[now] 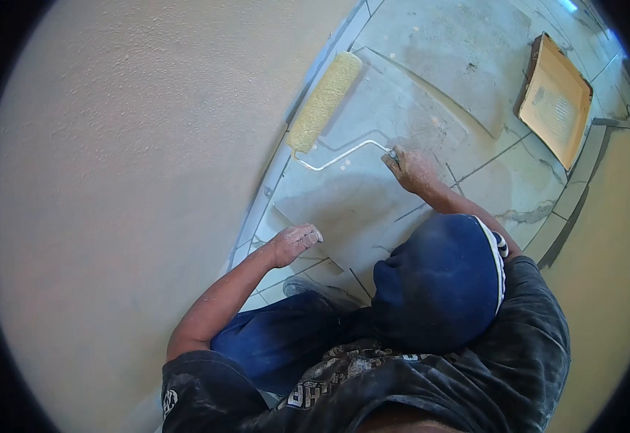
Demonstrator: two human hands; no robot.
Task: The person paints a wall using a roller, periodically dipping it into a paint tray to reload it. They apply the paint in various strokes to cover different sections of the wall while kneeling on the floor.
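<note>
My right hand (419, 172) is closed round the handle end of a paint roller (324, 102). The roller's fluffy cover is pale yellow, and its bent wire frame runs from the cover's lower end to my fist. It is held over the floor, close along the foot of the wall. Most of the grip is hidden inside my fingers. My left hand (297, 244) is beside the wall above my knee, fingers curled in. White dust or paint coats it, and whatever may be inside those fingers is hidden.
A textured cream wall (127, 144) fills the left side, with a pale skirting strip (264, 187) at its base. Marbled floor tiles (502, 169) carry thin sheets (430, 108) and paint spots. A paint tray (557, 101) lies at upper right, near another painted wall (611, 216).
</note>
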